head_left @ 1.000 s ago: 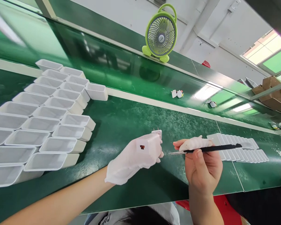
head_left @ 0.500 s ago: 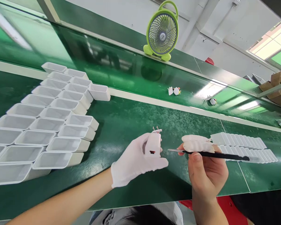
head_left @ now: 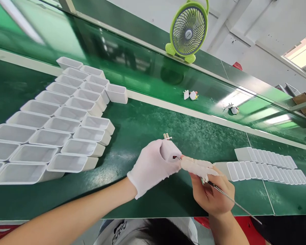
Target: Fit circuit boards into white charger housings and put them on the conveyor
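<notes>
My left hand (head_left: 153,166), in a white glove, is wrapped round a white plug housing (head_left: 170,150). Two metal prongs (head_left: 166,136) stick out at its far end, and a small dark and red slot shows in the face turned to me. My right hand (head_left: 214,194), with white coverings on some fingers, grips slim tweezers (head_left: 225,194) whose shaft slants down to the right. Its fingertips are right beside the housing near the slot. The tweezers' tip is mostly hidden, so I cannot tell whether it is inside the slot.
Many white open-topped housings (head_left: 71,161) stand in rows at left on the green bench (head_left: 142,119). Further white housings (head_left: 255,170) lie in two rows at right. Small wired parts (head_left: 193,95) rest beyond the pale strip. A green fan (head_left: 188,34) stands at the back.
My right hand has moved left to the plug housing, and the tweezers have turned so their back end points lower right. The housing has tilted in my left hand. The view has shifted.
</notes>
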{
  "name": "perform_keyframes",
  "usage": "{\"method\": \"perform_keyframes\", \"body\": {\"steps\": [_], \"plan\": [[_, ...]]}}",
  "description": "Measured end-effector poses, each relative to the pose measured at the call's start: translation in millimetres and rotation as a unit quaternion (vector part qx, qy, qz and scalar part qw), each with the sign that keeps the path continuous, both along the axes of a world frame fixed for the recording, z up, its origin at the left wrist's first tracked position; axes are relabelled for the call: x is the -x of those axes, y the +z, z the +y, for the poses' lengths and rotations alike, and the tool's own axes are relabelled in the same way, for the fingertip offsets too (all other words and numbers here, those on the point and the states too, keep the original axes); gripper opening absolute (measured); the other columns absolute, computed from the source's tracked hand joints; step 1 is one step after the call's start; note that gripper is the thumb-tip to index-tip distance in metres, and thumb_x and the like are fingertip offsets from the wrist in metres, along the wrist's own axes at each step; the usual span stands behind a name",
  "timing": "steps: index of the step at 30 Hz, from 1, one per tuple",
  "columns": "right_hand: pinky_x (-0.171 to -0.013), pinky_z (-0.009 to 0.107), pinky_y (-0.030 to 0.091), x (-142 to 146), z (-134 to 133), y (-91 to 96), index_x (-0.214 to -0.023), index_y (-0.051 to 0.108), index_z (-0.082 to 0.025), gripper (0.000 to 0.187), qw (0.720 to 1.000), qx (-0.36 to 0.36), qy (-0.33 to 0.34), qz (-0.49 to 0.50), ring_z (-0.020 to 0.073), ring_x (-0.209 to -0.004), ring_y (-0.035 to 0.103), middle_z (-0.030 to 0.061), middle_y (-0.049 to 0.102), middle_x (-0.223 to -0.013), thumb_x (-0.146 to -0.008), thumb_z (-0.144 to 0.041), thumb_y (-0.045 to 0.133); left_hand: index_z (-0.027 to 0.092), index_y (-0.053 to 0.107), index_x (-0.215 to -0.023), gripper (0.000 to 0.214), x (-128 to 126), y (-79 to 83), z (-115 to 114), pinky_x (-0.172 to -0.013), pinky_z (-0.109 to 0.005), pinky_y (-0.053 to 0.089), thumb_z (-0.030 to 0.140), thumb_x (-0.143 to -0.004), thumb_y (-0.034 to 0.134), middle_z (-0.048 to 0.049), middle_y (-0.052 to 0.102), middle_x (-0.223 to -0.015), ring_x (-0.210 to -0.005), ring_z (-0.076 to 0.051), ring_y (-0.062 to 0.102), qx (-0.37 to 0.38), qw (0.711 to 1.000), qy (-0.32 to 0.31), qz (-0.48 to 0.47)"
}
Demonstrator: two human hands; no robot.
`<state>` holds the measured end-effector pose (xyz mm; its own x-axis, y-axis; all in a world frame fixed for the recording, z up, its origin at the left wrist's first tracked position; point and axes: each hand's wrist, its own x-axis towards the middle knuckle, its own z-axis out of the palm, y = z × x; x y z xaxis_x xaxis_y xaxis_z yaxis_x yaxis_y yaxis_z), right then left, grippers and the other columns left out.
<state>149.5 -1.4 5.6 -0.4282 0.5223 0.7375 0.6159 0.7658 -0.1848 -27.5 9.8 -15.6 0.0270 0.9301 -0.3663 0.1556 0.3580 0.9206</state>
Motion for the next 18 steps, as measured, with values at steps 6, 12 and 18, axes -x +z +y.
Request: {"method": "perform_keyframes", "body": {"steps": [6, 12, 18], "plan": [[-0.044, 0.023, 0.047, 2.5, 2.3, -2.3, -0.083, 0.060, -0.021, 0.017, 0.998, -0.040, -0.048, -0.029, 0.0098, -0.050, 0.063, -0.0024, 0.071, -0.067, -0.099, -0.018, 0.064, 0.023, 0.059, -0.077, 0.027, 0.6, 1.1, 0.3, -0.057, -0.022, 0.049, 0.030, -0.063, 0.080, 0.0042, 0.063, -0.076, -0.069, -0.013, 0.059, 0.008, 1.000, 0.010, -0.004], [-0.040, 0.025, 0.041, 3.0, 5.8, -2.0, -0.079, 0.054, -0.023, 0.023, 0.994, -0.078, -0.059, -0.051, 0.0102, -0.041, 0.053, -0.0082, 0.052, -0.050, -0.100, -0.023, 0.064, 0.023, 0.058, -0.073, 0.023, 1.7, 4.6, 1.0, -0.049, -0.020, 0.047, 0.027, -0.064, 0.078, 0.0045, 0.068, -0.073, -0.060, -0.012, 0.061, 0.009, 0.999, 0.009, -0.048], [-0.040, 0.026, 0.042, 3.2, 5.7, -0.7, -0.079, 0.054, -0.023, 0.023, 0.990, -0.096, -0.059, -0.084, 0.0107, -0.043, 0.058, -0.0055, 0.063, -0.059, -0.098, -0.022, 0.066, 0.024, 0.060, -0.071, 0.017, 3.1, 6.2, 5.2, -0.052, -0.021, 0.046, 0.025, -0.064, 0.075, 0.0036, 0.070, -0.072, -0.064, -0.013, 0.063, -0.011, 0.999, 0.001, -0.038]]}}
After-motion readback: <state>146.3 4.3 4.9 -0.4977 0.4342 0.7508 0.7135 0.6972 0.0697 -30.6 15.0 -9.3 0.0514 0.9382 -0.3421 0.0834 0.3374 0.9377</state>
